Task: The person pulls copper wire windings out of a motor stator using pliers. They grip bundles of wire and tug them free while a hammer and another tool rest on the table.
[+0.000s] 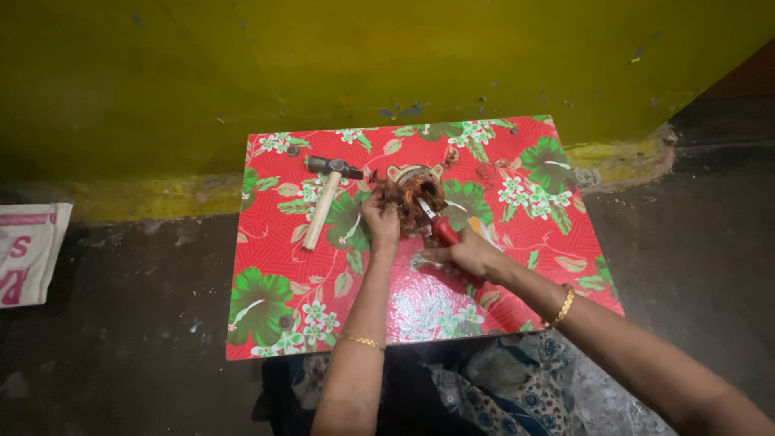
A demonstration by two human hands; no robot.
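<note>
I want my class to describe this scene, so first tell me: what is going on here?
A person sits at a low table with a red floral cover. The left hand steadies a brown, fibrous coconut husk, while the right hand has its grip on a red-handled knife whose blade is pushed into the husk. A wooden-handled steel hammer lies untouched to the left, near the yellow wall.
</note>
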